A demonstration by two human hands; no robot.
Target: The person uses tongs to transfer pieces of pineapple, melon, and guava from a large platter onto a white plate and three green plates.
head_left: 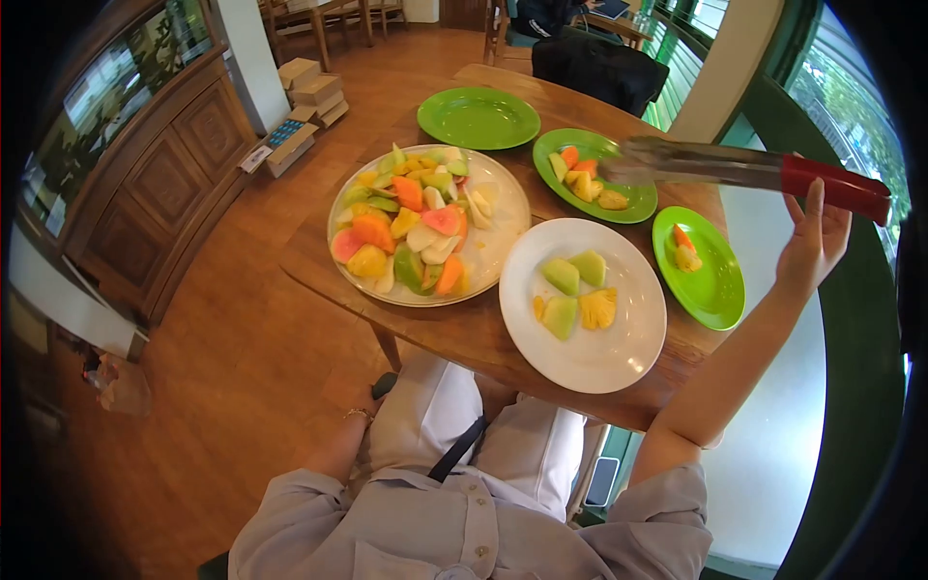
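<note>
My right hand (817, 237) is raised at the right, with its fingers closed around the red handle of metal tongs (715, 162). The blurred tips of the tongs hang over a green plate (633, 205) holding melon, papaya and pineapple pieces. Below it, a smaller green plate (710, 300) carries a few fruit pieces. Nearest me is a white plate (580, 367) with green melon and pineapple. My left hand (367, 398) rests low beside my thigh, beside a small dark object (384, 385) I cannot make out; its fingers are mostly hidden.
A large round cream plate (507, 208) piled with mixed cut fruit (416, 227) stands on the wooden table (435, 333). Another green plate (478, 118) lies at the far side. A dark jacket (599, 72) hangs beyond it. Boxes (314, 92) stand by a pillar; windows border the right.
</note>
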